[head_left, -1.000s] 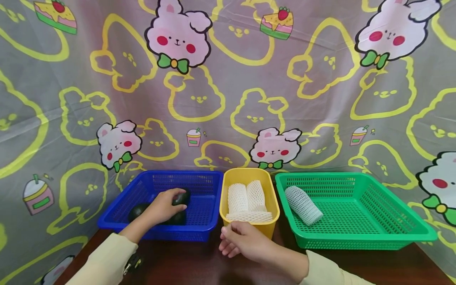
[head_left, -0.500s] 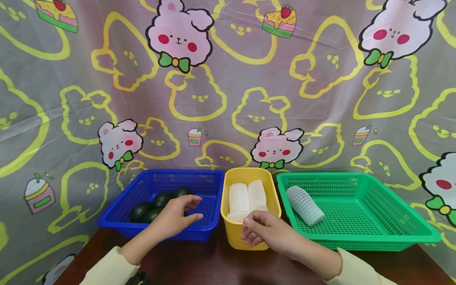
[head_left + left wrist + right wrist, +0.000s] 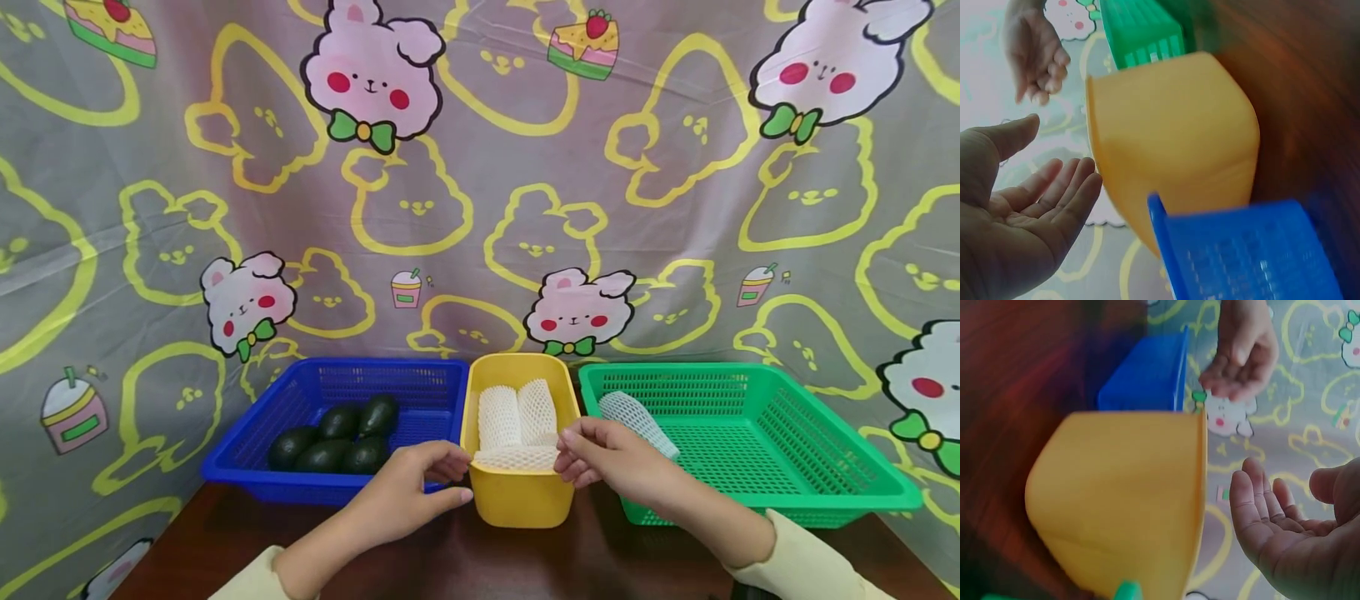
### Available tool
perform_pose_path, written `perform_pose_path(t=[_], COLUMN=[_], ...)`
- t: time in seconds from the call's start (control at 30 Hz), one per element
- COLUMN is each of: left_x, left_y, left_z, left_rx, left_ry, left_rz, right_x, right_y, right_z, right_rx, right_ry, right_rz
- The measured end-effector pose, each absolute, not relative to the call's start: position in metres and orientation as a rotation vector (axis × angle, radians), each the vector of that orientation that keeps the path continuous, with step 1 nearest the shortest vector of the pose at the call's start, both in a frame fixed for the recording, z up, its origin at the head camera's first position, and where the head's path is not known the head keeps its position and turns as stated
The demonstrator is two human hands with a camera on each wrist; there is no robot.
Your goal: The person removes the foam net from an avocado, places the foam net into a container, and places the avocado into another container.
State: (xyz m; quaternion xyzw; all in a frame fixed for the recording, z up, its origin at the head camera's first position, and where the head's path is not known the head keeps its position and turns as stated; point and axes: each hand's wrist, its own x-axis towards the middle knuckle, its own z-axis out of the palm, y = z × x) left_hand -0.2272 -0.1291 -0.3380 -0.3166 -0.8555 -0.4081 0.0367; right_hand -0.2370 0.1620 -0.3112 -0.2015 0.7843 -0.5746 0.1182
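My left hand (image 3: 408,493) hovers by the front left rim of the yellow bin (image 3: 521,498), thumb apart from its loosely bent fingers, with nothing in it. Opposite, at the bin's right rim, my right hand (image 3: 626,460) is also bare, its fingers relaxed. White foam net sleeves (image 3: 498,421) lie inside the bin between the two hands. Several dark green avocados (image 3: 326,456) sit to the left in the blue basket (image 3: 442,375). In both wrist views, each hand's palm is above the bin's rim.
On the right stands a green basket (image 3: 750,502) holding one foam net sleeve (image 3: 633,417), partly behind my right hand; whether it contains anything cannot be seen. All three containers stand on a dark brown table (image 3: 480,567) before a patterned cloth (image 3: 450,208).
My left hand has let go of an avocado and moved right, out of the blue basket to the yellow bin. My right hand has shifted right along the bin's front.
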Motion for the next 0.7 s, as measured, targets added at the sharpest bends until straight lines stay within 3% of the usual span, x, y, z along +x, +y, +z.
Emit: perform_pose_path(t=[0.7], left_x=[-0.223], left_y=[-0.031], left_z=[-0.381], left_rx=[-1.285], left_ry=[-2.618], left_rz=[-1.682], right_x=[-0.290], right_y=[0.229], right_z=[-0.292], right_rx=[-0.396], right_ry=[2.642], right_rz=[-1.418])
